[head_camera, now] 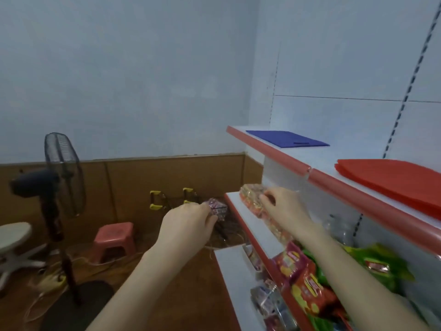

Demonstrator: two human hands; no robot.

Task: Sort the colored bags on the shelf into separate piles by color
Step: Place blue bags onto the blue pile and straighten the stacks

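On the top shelf (274,149) lies a flat blue bag (286,138) at the far end. A pile of flat red bags (396,182) lies nearer, on the right. My left hand (188,223) is out in front of the shelf's end, with its fingers curled round a small pink-purple packet (216,207). My right hand (284,206) reaches onto the middle shelf and grips the far end of a long orange snack pack (253,199).
Red, pink and green snack packets (307,278) crowd the middle shelf under my right arm. A lower shelf (229,271) holds clear packets. On the floor to the left stand a black fan (62,177), a pink stool (114,237) and a white chair base (14,237).
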